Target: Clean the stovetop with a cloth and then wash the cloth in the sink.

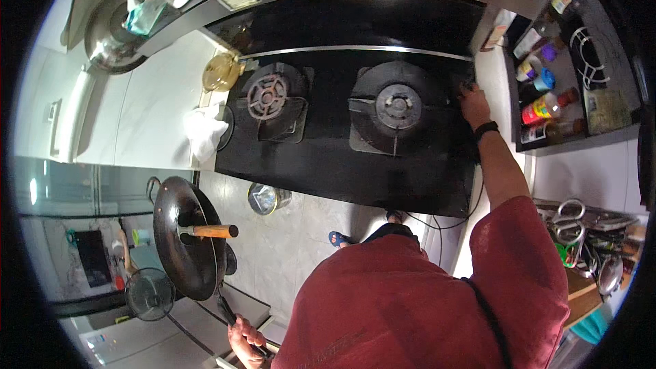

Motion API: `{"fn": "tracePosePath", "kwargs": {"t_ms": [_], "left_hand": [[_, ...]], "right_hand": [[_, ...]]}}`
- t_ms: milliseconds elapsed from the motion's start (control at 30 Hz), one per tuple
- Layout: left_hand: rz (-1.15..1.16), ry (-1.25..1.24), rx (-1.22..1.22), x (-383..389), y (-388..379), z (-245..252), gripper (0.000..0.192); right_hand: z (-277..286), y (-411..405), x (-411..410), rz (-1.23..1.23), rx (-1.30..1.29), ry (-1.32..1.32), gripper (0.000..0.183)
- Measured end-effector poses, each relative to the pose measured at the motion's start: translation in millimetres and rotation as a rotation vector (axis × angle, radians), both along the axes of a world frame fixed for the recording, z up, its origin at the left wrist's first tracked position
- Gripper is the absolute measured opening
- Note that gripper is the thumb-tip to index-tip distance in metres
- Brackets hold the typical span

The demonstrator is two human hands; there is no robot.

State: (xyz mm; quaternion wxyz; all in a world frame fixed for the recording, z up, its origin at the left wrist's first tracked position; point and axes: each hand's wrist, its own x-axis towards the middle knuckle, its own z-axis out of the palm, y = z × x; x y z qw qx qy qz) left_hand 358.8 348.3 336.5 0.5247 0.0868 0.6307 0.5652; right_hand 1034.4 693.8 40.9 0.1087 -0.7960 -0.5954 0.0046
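My left hand [247, 341] grips the black handle of a dark wok [177, 251], held off the stove at the lower left, above the floor. A utensil with a wooden handle [215, 231] lies in the wok. My right hand [473, 104], with a dark band on its wrist, is at the right edge of the black gas stove [328, 164]. Its fingertips are at a small dark thing there; whether they hold it is unclear. Nearest to this hand is the right burner [398, 106], with no pan on it. The left burner [267, 96] has no pan either.
A white cloth or tissue [204, 130] and a yellowish glass jar [220, 72] are left of the stove. Bottles [540, 108] fill a rack at the right, above scissors [569, 233]. A black cable [474, 205] hangs at the front right. A bin [263, 199] stands on the floor.
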Motion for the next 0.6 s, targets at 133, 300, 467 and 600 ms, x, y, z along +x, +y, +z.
{"fn": "tracePosePath", "kwargs": {"t_ms": [133, 300, 467, 600], "left_hand": [[0.026, -0.015, 0.050, -15, -2, 1, 0.014], [0.010, 0.015, 0.030, -43, 9, -4, 0.018], [0.051, 0.015, -0.078, -97, 15, -18, 0.029], [0.050, 0.254, -0.259, -119, 21, -2, 0.034]], "right_hand": [[4, -7, -10, 0.045, 0.052, 0.036, 0.036], [12, -50, -49, 0.019, -0.081, -0.024, 0.039], [37, -120, -113, -0.081, -0.130, 0.036, 0.039], [53, -156, -181, -0.248, -0.217, 0.108, 0.041]]}}
